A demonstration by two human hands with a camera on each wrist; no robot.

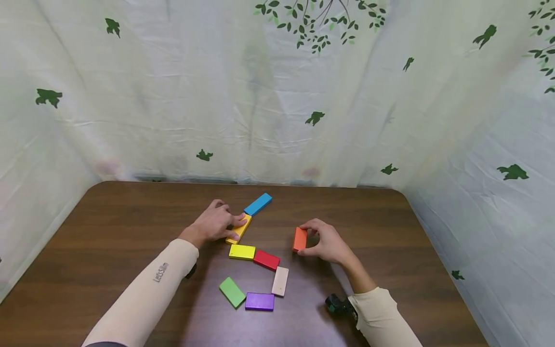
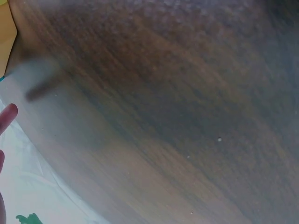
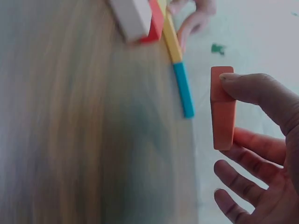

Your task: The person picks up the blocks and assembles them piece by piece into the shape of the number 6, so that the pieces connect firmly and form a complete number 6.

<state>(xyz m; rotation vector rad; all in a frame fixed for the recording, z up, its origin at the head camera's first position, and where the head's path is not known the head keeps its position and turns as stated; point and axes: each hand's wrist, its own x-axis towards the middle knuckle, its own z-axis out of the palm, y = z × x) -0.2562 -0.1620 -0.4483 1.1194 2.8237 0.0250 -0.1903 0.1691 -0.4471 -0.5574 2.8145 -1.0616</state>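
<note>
While pale cloth [image 1: 182, 86] fills the upper frame, a brown tabletop [image 1: 108, 226] spans the lower. At centre, the left hand [image 1: 214, 222] touches an amber block [image 1: 243, 229]; whether its grip pinches, I cannot tell. Right of centre, the right hand [image 1: 327, 243] has its grip narrowed around an orange block [image 1: 299, 239]. A blue block [image 1: 258, 204] lies above the amber, five more blocks [image 1: 266, 260] below.

The left hand [image 1: 218, 222] covers part of the amber block [image 1: 242, 230]; the left wrist view crops both, leaving only bits of fingers and one end of the block. The left sleeve [image 1: 145, 289], the right sleeve [image 1: 383, 315] and the table [image 1: 373, 212] all run out of the head view's near edge. In the right wrist view, the pale block [image 3: 133, 18] is blurred and cropped, and the right hand [image 3: 275, 182] is cut off at the right.
</note>
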